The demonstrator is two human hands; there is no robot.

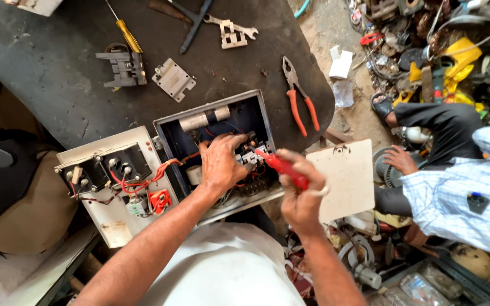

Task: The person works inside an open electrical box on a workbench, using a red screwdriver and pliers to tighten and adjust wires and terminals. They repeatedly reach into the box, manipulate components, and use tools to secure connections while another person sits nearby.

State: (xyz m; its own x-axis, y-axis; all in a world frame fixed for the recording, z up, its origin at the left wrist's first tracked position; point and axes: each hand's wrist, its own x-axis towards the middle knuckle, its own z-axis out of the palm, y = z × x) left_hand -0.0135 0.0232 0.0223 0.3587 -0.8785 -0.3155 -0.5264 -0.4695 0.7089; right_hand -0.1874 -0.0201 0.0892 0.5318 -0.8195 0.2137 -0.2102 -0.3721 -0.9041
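Fingers [235,140] of our left hand [221,164] press curled into the open electrical box [250,110] on the dark table [52,51]; our right hand [301,192] grips a red-handled screwdriver [282,168], tip at the box's terminals.

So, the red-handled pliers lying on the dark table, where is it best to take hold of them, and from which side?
Take the pliers by the two red handles, coming from above at the near end. The handles lie flat, slightly spread, pointing toward the table edge, while the metal jaws point away.
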